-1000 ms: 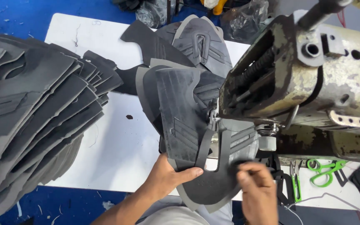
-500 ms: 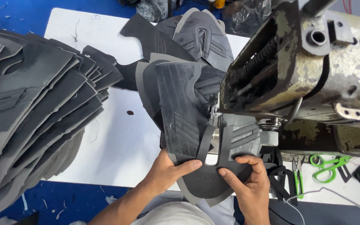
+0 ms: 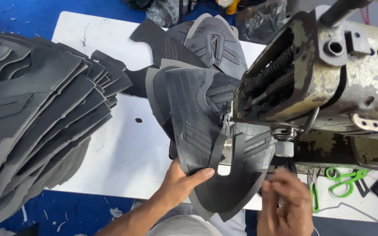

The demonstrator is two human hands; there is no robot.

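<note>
- Far left of the frame: I see a fanned stack of dark grey cut panels point(image 3: 36, 126), overlapping like shingles on the white table point(image 3: 123, 161).
- Lower centre: my left hand point(image 3: 178, 183) comes up from the bottom edge, forearm angled up and to the right. The thumb lies flat across the lower edge of the grey shoe upper piece point(image 3: 197, 126), with the fingers hidden under it; I read this as a pinch grip on that piece.
- Centre: the shoe upper piece lies at the foot of the machine. Its long axis runs from upper centre down toward lower centre, leaning slightly right at the bottom. It is matte dark grey with raised diagonal stripes. A second lobe point(image 3: 241, 175) spreads to the lower right, with a notch between the two.
- Upper centre: further grey panels point(image 3: 215, 46) are heaped behind it.
- Lower right: my right hand point(image 3: 285, 203) is blurred, knuckles up, just beside the right-hand lobe's edge; I cannot tell whether it grips anything.
- Right: the worn, rust-flecked sewing machine head point(image 3: 329, 83) overhangs the piece.
- Far lower right: green-handled scissors point(image 3: 344, 179) lie on the table.
</note>
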